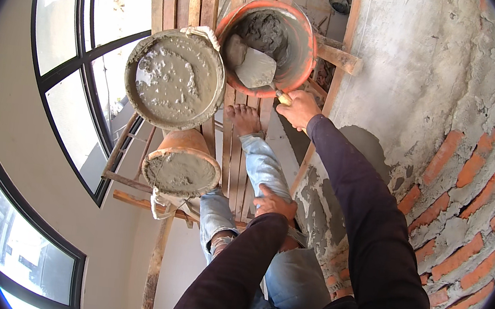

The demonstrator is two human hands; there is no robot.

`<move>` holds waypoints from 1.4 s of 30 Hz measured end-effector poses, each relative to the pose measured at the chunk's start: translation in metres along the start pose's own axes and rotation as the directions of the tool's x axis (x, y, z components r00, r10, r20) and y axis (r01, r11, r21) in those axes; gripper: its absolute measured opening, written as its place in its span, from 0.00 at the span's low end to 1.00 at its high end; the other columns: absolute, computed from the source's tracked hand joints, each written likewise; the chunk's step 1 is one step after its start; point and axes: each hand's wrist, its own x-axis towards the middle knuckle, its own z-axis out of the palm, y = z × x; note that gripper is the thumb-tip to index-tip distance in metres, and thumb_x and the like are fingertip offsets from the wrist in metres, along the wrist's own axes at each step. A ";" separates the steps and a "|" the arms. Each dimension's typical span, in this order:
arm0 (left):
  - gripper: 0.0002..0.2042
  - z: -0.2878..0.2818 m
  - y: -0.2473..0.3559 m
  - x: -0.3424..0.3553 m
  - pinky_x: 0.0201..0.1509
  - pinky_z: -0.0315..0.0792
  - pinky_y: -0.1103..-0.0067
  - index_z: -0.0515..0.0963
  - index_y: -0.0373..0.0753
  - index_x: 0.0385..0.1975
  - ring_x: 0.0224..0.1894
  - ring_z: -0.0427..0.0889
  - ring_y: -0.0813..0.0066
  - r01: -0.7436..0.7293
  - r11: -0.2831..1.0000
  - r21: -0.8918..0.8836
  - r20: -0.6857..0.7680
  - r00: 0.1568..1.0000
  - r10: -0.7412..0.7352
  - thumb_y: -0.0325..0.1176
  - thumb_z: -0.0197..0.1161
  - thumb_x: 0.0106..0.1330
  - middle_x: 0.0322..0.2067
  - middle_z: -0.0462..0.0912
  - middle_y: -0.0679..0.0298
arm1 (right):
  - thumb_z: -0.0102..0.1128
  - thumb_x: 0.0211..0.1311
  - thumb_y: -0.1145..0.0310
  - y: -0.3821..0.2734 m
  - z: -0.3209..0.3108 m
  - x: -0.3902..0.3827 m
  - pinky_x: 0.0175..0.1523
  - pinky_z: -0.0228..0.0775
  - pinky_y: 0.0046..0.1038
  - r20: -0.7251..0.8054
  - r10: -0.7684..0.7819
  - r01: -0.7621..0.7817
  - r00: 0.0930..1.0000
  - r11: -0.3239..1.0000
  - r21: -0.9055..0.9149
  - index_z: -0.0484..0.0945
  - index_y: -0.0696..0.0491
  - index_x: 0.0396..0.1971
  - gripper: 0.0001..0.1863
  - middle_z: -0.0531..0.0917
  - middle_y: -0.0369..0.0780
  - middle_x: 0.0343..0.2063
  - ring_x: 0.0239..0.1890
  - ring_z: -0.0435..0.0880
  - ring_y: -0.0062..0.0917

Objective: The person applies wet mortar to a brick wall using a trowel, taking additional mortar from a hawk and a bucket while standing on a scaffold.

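My right hand [298,110] grips the yellowish handle of a trowel [256,68]. Its broad blade lies inside an orange bucket [309,40], where grey mortar [264,34] clings to the far wall and bottom. A lump of mortar touches the blade's left side. My left hand [274,204] rests on my jeans-clad shin, holding no tool; its fingers look spread over the cloth. Left of the orange bucket stands a wide mortar-caked tub [174,80] full of wet grey mix. Nearer to me, a smaller orange bucket [181,170] also holds wet mix.
The buckets stand on a scaffold of wooden planks [236,153], beside my bare foot [243,120]. On the right rises a wall, part plastered [401,68], part exposed brick [460,255]. Black-framed windows [82,65] line the left. A timber post [155,271] stands below the platform's edge.
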 end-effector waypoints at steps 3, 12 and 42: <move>0.59 -0.003 -0.003 0.000 0.54 0.75 0.59 0.38 0.42 0.73 0.51 0.79 0.40 -0.027 0.999 -0.018 -0.007 1.000 0.027 0.53 0.74 0.48 0.56 0.63 0.40 | 0.63 0.53 0.60 0.020 0.019 0.002 0.17 0.69 0.30 0.005 -0.017 0.016 1.000 0.986 0.165 0.77 0.61 0.28 0.17 0.79 0.45 0.16 0.12 0.78 0.29; 0.57 -0.001 -0.008 -0.001 0.56 0.74 0.59 0.38 0.41 0.72 0.52 0.78 0.40 -0.061 0.997 -0.046 -0.010 0.998 0.060 0.50 0.73 0.49 0.55 0.64 0.40 | 0.61 0.54 0.60 0.046 0.043 -0.008 0.45 0.74 0.45 -0.411 -0.323 0.314 0.852 0.945 -0.093 0.76 0.59 0.39 0.19 0.83 0.55 0.31 0.39 0.82 0.52; 0.55 0.005 -0.003 -0.004 0.52 0.76 0.61 0.41 0.39 0.69 0.47 0.81 0.43 -0.030 0.999 0.022 -0.028 0.999 0.031 0.49 0.74 0.47 0.54 0.65 0.40 | 0.63 0.54 0.59 -0.016 0.039 0.031 0.39 0.74 0.39 -0.312 -0.105 0.177 0.944 0.961 0.213 0.79 0.59 0.27 0.16 0.83 0.50 0.25 0.31 0.84 0.43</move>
